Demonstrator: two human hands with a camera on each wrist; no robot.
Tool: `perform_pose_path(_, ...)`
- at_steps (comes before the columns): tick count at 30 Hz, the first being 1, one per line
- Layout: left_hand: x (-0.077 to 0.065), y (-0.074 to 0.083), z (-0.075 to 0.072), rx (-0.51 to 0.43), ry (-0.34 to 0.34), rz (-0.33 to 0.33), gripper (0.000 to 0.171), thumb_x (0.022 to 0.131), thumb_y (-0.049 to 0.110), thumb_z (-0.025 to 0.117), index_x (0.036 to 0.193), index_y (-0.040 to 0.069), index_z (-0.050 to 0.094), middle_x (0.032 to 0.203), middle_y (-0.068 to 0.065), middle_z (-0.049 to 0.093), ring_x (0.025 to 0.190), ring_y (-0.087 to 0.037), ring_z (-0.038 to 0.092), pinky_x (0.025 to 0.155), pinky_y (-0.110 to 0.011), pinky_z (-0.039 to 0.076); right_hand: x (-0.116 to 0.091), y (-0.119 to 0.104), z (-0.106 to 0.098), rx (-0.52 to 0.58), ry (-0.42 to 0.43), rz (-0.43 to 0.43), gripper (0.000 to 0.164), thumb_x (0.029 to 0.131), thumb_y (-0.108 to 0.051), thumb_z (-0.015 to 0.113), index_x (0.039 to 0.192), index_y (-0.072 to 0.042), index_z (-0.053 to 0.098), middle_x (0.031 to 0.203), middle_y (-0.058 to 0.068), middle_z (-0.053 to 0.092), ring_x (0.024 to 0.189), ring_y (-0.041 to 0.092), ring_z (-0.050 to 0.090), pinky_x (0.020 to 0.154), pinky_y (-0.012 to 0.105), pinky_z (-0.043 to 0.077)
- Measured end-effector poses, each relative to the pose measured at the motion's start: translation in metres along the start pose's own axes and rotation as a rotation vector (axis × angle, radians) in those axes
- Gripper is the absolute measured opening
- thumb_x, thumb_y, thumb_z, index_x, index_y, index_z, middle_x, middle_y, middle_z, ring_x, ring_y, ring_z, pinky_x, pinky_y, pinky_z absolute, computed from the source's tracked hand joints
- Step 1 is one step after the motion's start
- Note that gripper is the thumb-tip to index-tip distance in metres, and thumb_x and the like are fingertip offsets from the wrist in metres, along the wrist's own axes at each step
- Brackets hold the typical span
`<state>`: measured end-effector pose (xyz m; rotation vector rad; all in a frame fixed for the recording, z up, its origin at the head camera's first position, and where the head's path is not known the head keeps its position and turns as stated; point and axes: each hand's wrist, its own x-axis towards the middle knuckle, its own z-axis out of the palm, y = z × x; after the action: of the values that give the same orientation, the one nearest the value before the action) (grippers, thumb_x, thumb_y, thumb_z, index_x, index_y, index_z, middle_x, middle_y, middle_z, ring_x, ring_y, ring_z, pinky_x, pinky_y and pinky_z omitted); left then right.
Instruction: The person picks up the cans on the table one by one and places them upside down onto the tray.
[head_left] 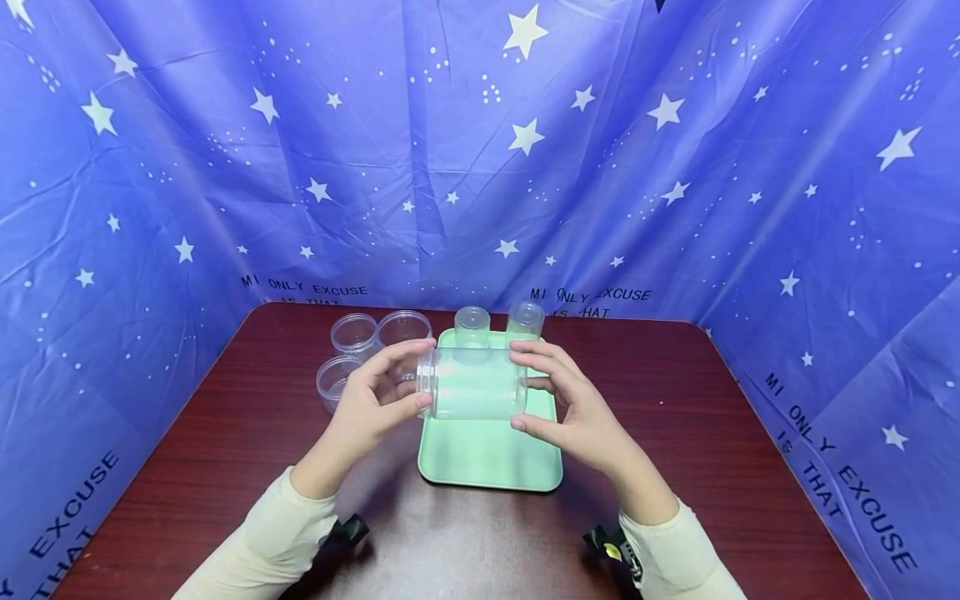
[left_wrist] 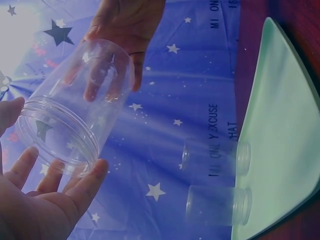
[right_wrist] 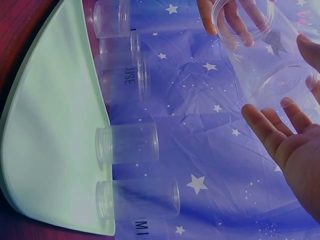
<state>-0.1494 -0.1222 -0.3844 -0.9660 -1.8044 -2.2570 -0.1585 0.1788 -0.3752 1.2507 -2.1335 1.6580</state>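
Spanning between the left grip (head_left: 363, 412), pinching its threaded neck, and the right grip (head_left: 582, 408), pinching its base, the clear jar (head_left: 476, 385) lay sideways, the green tray (head_left: 491, 458) below. It looked light, stiff and slippery; those firmer ends seemed the surest hold.

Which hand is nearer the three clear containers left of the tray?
Left. The left hand is just by the containers; the right hand is across the held jar from them.

Head view: high up there, looks ahead and down | wrist views: close, sideways, both see big jar (left_wrist: 82, 107), tray (left_wrist: 287, 115)
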Motion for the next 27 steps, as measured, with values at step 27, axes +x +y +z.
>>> perform_pose_path(27,-0.0010,-0.0028,0.0027,-0.058,-0.036,-0.017,0.057,0.090,-0.008,0.070,0.143,-0.004,0.049,0.147,-0.007,0.057,0.128,-0.030,0.060,0.099,-0.041,0.056,-0.0008,-0.0001,-0.0028,0.015,-0.027,-0.059,0.080,0.071,0.014,0.086,0.141,0.004,0.050,0.152,0.022,0.042,0.141,0.027,0.045,0.106,0.032,0.049)
